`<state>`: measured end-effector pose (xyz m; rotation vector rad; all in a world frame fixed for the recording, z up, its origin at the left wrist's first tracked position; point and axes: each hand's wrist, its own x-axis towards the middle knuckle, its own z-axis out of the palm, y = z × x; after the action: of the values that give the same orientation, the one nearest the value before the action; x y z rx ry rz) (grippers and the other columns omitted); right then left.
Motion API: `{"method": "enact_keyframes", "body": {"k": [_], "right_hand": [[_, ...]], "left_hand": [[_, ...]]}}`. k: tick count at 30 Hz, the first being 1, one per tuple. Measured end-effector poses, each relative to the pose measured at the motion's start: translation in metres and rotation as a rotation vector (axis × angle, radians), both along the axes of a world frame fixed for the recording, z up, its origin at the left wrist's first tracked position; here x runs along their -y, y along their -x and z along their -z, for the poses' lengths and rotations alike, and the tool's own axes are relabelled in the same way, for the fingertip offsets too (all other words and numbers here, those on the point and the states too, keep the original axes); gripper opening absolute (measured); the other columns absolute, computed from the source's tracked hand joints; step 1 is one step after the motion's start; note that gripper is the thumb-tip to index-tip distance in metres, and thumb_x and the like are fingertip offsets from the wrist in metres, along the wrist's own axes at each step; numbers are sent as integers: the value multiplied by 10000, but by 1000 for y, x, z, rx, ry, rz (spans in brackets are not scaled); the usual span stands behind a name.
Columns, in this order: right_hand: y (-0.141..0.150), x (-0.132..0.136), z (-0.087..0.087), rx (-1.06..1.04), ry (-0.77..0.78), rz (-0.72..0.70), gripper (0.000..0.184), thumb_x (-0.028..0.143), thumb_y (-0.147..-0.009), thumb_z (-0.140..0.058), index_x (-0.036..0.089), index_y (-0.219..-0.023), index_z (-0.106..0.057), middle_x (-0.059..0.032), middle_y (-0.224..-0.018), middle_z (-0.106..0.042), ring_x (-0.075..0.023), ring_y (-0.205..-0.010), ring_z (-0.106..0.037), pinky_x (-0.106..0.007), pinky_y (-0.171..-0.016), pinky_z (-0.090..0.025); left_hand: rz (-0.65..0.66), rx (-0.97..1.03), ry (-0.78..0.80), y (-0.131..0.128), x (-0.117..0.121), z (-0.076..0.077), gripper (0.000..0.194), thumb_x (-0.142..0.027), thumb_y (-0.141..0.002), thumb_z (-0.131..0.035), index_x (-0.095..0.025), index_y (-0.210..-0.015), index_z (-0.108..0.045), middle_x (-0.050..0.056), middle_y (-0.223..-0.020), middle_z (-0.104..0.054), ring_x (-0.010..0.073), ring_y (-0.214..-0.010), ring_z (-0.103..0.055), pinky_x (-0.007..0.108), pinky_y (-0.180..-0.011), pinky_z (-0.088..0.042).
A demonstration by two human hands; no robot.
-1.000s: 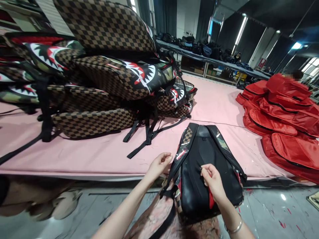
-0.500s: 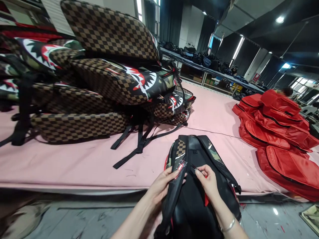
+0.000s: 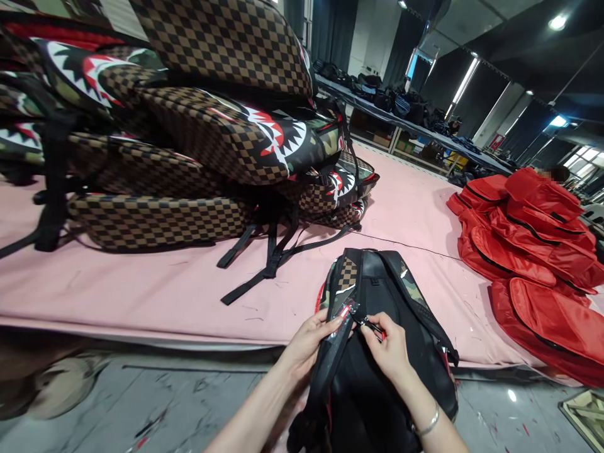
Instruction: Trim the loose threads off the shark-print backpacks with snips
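Note:
A black backpack [image 3: 377,396] with camouflage and checkered trim lies in front of me, straps up, over the table's near edge. My left hand [image 3: 306,343] is closed on its left shoulder strap [image 3: 329,368], thumb on top. By that thumb, a red label [image 3: 346,311] in clear plastic lies on the strap. My right hand [image 3: 391,349] pinches a small dark pointed tool, which looks like thread snips [image 3: 366,323], with a bit of red showing at the fingers. Its tip is close to the strap's inner edge beside the label; whether it touches is unclear.
Checkered backpacks [image 3: 198,126] with shark-mouth prints are heaped at the left on the pink-covered table [image 3: 406,207], loose straps trailing forward. Red bags [image 3: 528,233] are piled at the right. Behind runs a long table with dark items [image 3: 391,104]. Tiled floor [image 3: 189,402] shows below.
My right hand has brought the snips left, closer to the strap and label. My left hand keeps its hold on the strap. The view has shifted slightly.

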<state>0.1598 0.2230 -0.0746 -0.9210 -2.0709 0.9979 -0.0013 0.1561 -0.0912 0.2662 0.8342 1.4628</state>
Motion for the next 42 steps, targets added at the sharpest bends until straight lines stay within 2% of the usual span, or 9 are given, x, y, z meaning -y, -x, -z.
{"method": "enact_keyframes", "body": {"k": [5,12,21,28,30,33,36,39,42], "right_hand": [[1,-3,-2,-54,116,-45,158,322,-807,-536,170,-817,-583,-19,-747,-635,-139,-676,-591,-236,-612,-491],[7,-5,2,-5,10,-31,166,307,-824,-513,168,-816,-604,-32,-766,-651,-140,-678,-586,-246,-625,-475],[1,-12,5,-9,165,-38,160,319,-778,-569,166,-822,-582,-3,-697,-605,-118,-607,-544,-220,-561,-447],[16,-21,0,7,117,-110,152,314,-765,-582,167,-800,-603,-21,-732,-635,-139,-662,-578,-243,-600,-461],[22,-27,4,-66,176,-106,172,333,-759,-590,162,-778,-598,-20,-709,-626,-130,-635,-563,-240,-582,-446],[27,-41,9,-169,371,-85,236,389,-746,-606,157,-783,-589,27,-571,-548,-78,-461,-448,-198,-437,-356],[27,-56,5,-145,465,-187,235,368,-712,-656,154,-795,-606,33,-589,-551,-60,-456,-425,-184,-437,-336],[25,-68,-4,-40,403,-325,186,319,-698,-680,158,-778,-631,-8,-742,-626,-93,-608,-529,-214,-573,-415],[28,-76,-9,47,350,-378,177,318,-705,-673,158,-775,-642,-26,-775,-645,-117,-658,-565,-237,-620,-439]], "left_hand": [[2,-8,12,-1,1,-6,333,-207,-620,-763,-133,-918,-633,81,-792,-711,152,-679,-657,206,-657,-523],[-10,-19,-18,-3,1,-8,341,-230,-623,-762,-131,-927,-642,88,-808,-707,163,-686,-649,227,-650,-509],[8,-26,-3,1,5,-6,348,-260,-619,-764,-136,-916,-631,72,-770,-698,147,-654,-631,220,-622,-492],[6,-45,-31,4,5,-3,352,-264,-625,-760,-133,-924,-630,79,-811,-696,157,-695,-636,231,-652,-497],[6,-42,-16,7,7,-2,349,-273,-630,-756,-134,-924,-628,74,-793,-689,165,-703,-640,248,-669,-505],[35,-44,9,13,13,-1,395,-254,-601,-776,-157,-947,-613,61,-842,-674,208,-786,-652,291,-720,-514],[66,-81,2,21,19,0,504,-217,-567,-794,-182,-1021,-579,45,-843,-662,220,-798,-652,298,-714,-513],[60,-141,-28,29,22,1,536,-221,-565,-791,-159,-1046,-563,39,-760,-658,194,-721,-642,267,-656,-497],[75,-175,-71,36,21,1,544,-233,-577,-776,-136,-1063,-550,38,-720,-656,175,-674,-621,257,-628,-472]]}}
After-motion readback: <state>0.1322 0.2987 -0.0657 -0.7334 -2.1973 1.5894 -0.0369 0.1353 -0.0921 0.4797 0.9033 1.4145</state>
